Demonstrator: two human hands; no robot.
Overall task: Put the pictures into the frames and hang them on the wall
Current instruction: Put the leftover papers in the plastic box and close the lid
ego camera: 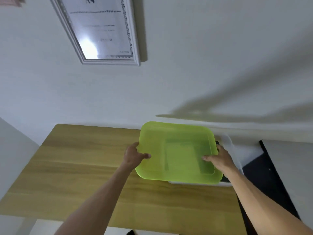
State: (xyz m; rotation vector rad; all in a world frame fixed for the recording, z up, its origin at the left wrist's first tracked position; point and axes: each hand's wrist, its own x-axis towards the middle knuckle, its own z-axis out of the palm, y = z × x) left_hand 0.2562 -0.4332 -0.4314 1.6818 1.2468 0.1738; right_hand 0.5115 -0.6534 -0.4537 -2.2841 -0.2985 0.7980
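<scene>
Hands first: my left hand (135, 155) grips the left edge of a translucent green lid (177, 153), thumb curled over the top surface and the other fingers hidden beneath the rim. My right hand (218, 156) grips the opposite edge the same way, thumb lying on top and pointing inward, the rest of the fingers tucked under and out of my sight. Between them I hold the lid roughly level above a white container (227, 183), of which only a strip of rim peeks out below the lid's near edge and at its right side. Something dark shows inside the container at the right corner, too hidden to make out.

The container sits at the far right of a wooden table (84, 167), close to the white wall (203, 65). On that wall, up and to the left, hangs a white picture frame (108, 61) with an ornate moulded border, already holding a sheet behind glare-struck glass. I can read "A4" in large characters at the top of the sheet; the smaller lines under it are blurred beyond reading. A decorative band runs down the sheet's right margin and along its bottom. To the right of the table stands a dark piece of furniture (264, 175).
</scene>
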